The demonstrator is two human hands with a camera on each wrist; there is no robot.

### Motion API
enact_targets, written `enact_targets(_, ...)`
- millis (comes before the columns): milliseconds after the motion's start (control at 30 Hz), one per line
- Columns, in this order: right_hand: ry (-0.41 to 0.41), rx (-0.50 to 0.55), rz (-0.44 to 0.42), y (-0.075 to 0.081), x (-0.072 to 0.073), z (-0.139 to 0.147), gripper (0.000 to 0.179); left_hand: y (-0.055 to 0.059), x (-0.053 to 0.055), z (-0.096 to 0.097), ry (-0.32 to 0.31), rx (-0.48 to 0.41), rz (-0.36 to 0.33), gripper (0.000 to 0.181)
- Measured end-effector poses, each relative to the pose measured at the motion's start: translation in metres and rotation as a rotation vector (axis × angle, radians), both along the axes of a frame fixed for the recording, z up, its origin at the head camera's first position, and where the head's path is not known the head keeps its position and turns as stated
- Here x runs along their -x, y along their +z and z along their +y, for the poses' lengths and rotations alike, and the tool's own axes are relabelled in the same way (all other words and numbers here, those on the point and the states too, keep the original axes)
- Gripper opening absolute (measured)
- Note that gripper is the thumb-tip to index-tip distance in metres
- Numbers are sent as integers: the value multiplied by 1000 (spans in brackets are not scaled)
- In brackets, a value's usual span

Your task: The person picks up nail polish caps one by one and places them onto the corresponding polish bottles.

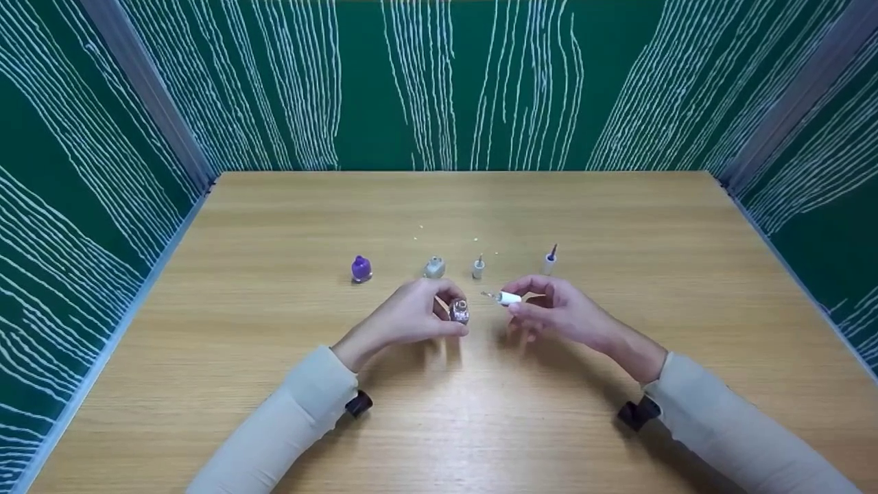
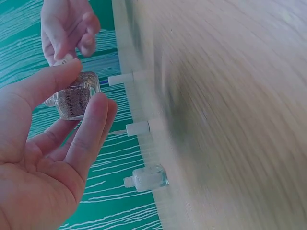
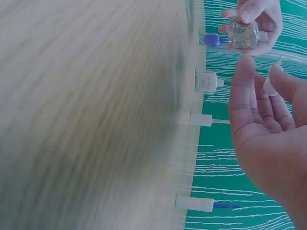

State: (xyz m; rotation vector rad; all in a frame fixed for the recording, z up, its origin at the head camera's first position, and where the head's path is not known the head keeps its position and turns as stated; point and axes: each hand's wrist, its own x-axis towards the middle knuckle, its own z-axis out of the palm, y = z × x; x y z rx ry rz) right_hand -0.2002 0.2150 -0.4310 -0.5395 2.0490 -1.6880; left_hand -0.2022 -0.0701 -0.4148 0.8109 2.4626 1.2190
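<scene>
Your left hand (image 1: 411, 317) pinched the small clear glass bottle of glittery polish (image 1: 459, 312) between thumb and fingers, holding it just above the light wooden table (image 1: 274, 384) near its middle. The left wrist view showed the same bottle (image 2: 74, 99) gripped at its sides, its neck uncovered. Just beside it, your right hand (image 1: 559, 312) pinched the white cap with its thin brush (image 1: 506, 298), brush tip aimed at the bottle and a small gap between the two.

Beyond your hands stood a row: a purple rounded bottle (image 1: 361, 268), a clear squat bottle (image 1: 434, 267), a white cap standing with a pale brush up (image 1: 478, 267), and another white cap with a purple brush up (image 1: 549, 261). That row sat near your fingers. You had bare tabletop on every side, with the edges and the green walls with white streaks (image 1: 82, 171) well apart from your hands
</scene>
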Motion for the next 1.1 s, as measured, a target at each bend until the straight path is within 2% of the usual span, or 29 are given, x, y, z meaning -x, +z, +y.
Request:
enact_targets(133, -27, 39, -9, 3, 0, -1, 37, 0, 0, 0, 4, 11, 1, 39)
enact_targets(300, -61, 94, -69, 8, 2, -3, 41, 0, 0, 0, 2, 27, 14, 34)
enact_targets(433, -78, 77, -126, 9, 3, -3, 43, 0, 1, 0, -5, 41, 14, 30)
enact_targets(600, -81, 30, -268, 10, 5, -1, 42, -1, 2, -2, 10, 65, 2, 32)
enact_targets(667, -82, -10, -297, 12, 5, 0, 43, -1, 3, -3, 19, 77, 1, 33)
enact_targets(867, -97, -106, -265, 24, 5, 1, 46, -1, 4, -3, 34, 110, 1, 35)
enact_targets(1100, -64, -22, -192, 35, 5, 0, 50, 0, 2, 0, 32, 107, -16, 37)
